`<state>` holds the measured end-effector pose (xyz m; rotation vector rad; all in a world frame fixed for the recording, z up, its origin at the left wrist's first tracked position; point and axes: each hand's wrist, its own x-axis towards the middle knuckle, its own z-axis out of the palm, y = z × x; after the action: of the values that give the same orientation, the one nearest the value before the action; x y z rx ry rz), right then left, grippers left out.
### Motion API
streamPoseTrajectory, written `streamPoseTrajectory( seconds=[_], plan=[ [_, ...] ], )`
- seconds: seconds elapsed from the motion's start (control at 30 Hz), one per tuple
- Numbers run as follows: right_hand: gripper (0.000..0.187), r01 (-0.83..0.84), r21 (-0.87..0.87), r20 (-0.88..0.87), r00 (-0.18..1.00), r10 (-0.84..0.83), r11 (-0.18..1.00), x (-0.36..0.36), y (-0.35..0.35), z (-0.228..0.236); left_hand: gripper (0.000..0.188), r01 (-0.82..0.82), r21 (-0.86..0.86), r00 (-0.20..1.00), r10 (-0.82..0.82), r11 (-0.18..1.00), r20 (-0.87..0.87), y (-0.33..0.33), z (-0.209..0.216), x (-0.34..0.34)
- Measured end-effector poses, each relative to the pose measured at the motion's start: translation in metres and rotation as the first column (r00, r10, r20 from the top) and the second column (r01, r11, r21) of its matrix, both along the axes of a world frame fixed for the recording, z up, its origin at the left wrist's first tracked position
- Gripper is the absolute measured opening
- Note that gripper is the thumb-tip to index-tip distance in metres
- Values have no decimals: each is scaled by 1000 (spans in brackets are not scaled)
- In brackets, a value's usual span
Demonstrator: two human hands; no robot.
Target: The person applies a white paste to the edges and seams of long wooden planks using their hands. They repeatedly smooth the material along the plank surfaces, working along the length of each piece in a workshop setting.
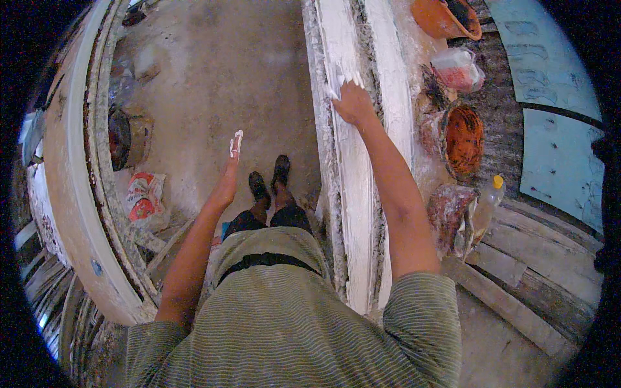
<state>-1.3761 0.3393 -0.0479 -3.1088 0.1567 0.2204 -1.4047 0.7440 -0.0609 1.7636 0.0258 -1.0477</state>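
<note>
My right hand (354, 103) is closed low over a long white plaster-coated strip (346, 39) that runs lengthwise on my right. White wet-looking material (337, 83) shows at its fingertips; whether a tool is in the grip is hidden. My left hand (228, 178) hangs in the air over the floor, seen edge-on, its fingers stretched out and smeared white. Nothing shows in that hand. A second white ridge (396, 77) runs alongside the strip, with a rough groove between them.
Beyond the ridge stand an orange basin (446, 19), a bucket with orange inside (464, 139), a plastic bag (458, 68) and a yellow-capped bottle (486, 204). A long curved pale board (71, 168) edges the left side. A red-and-white sack (145, 196) lies on the brown floor (213, 71).
</note>
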Motion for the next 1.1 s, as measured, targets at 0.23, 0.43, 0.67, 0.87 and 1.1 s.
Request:
streamPoseTrajectory(
  seconds=[0.23,0.43,0.67,0.87,1.1],
  plan=[
    [61,68,82,-175,983,-53,994,-188,42,-3,69,37,-60,999,-37,998,5,-13,-3,9],
    [65,212,56,-547,824,-148,976,-346,108,17,68,205,-280,924,-91,938,372,-46,21,26],
    [67,214,42,-448,877,-173,976,-332,119,40,70,181,-300,928,-62,937,367,-47,34,28],
    [67,164,-31,-276,947,-166,986,-213,95,60,73,81,-88,991,-71,993,110,-12,6,14],
    [51,142,-72,-241,958,-156,987,-92,40,34,76,-82,-78,994,87,994,62,14,-29,4]
  ],
)
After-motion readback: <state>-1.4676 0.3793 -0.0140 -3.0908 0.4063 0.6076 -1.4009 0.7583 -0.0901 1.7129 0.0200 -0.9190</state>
